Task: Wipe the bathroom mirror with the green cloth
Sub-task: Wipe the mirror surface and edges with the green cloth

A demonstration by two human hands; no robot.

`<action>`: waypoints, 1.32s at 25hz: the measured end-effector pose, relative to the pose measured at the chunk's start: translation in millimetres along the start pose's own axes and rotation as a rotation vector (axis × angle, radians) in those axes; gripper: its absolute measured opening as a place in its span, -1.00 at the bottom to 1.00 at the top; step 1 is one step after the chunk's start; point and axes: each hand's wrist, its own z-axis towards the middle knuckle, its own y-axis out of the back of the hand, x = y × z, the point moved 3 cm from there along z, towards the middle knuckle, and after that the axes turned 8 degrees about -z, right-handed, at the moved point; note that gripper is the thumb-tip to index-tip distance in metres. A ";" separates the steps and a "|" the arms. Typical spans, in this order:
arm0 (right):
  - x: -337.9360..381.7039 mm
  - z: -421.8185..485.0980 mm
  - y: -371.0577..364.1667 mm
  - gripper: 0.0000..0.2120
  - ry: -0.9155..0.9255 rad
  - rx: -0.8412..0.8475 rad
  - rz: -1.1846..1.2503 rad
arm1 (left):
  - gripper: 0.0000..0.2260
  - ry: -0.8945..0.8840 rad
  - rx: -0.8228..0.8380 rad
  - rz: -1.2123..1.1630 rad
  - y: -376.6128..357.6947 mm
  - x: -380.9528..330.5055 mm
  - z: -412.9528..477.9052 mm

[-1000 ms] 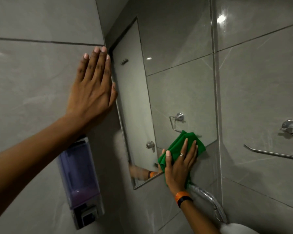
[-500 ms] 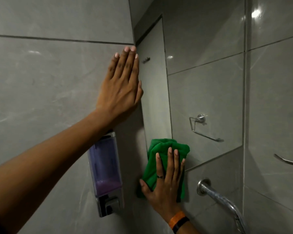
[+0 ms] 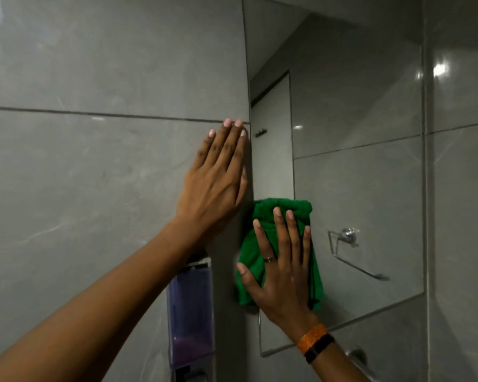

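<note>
The bathroom mirror (image 3: pixel 356 175) hangs on the grey tiled wall and reflects a door, tiles and a towel ring. A bunched green cloth (image 3: pixel 262 216) is pressed flat against the mirror's lower left part, overlapping its left edge. My right hand (image 3: pixel 282 268) lies on the cloth with fingers spread, palm pushing it onto the glass; it wears a ring and orange and black wristbands. My left hand (image 3: pixel 218 177) rests flat on the wall tile just left of the mirror's edge, fingers together and pointing up, holding nothing.
A clear soap dispenser (image 3: pixel 191 312) with purple liquid is fixed to the wall below my left forearm. A chrome pipe (image 3: pixel 359 359) shows under the mirror at the lower right. A side wall (image 3: pixel 458 216) meets the mirror's right edge.
My right hand has slid the green cloth upward along the mirror's left edge, after first moving it left from the lower middle. My left hand stays flat on the wall.
</note>
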 end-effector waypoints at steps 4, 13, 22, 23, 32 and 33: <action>-11.7 75.7 5.8 -0.27 0.024 -0.027 -0.024 | -0.44 0.051 -0.010 0.047 7.7 11.8 9.5; -22.7 253.1 28.8 -0.29 0.037 -0.100 -0.015 | -0.43 0.112 -0.053 0.064 23.8 32.0 44.3; -38.7 363.0 44.0 -0.33 0.035 -0.134 0.014 | -0.41 0.131 -0.060 0.174 23.4 44.0 81.3; -41.5 369.5 44.3 -0.33 0.035 -0.130 0.017 | -0.41 0.131 -0.060 0.187 22.6 44.1 83.7; -146.9 375.7 36.9 -0.41 -0.163 -0.106 0.017 | -0.39 0.117 -0.067 0.209 19.8 42.4 85.3; -166.0 372.3 34.3 -0.41 -0.196 -0.089 0.013 | -0.39 0.116 -0.069 0.206 20.3 42.0 84.7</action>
